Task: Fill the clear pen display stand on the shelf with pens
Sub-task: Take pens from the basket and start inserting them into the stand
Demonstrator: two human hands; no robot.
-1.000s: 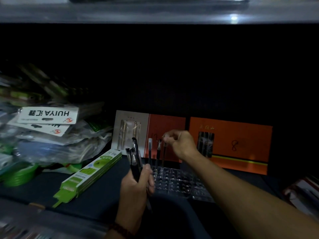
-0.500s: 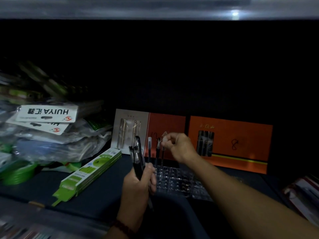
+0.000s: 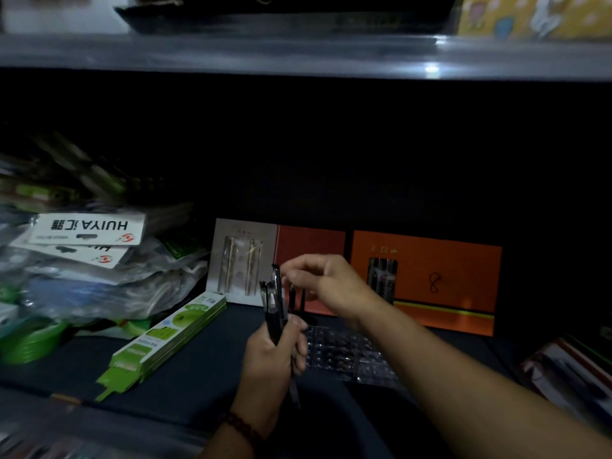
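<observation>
The right hand (image 3: pixel 326 279) has come away from the pens standing in the stand and is now reaching to the top of a pen in the bundle of pens (image 3: pixel 274 304). Its fingers are pinching together there. The left hand (image 3: pixel 275 356) is gripping the bundle upright. The clear pen display stand (image 3: pixel 344 354) is lying on the dark shelf (image 3: pixel 185 376), just right of the left hand.

The right hand (image 3: pixel 326 281) left the pens standing in the clear stand (image 3: pixel 344 354) and drew left, its fingertips (image 3: pixel 287 273) reaching the top of the pen bundle (image 3: pixel 274 306), which the left hand (image 3: pixel 275 356) lifted slightly toward centre frame.
</observation>
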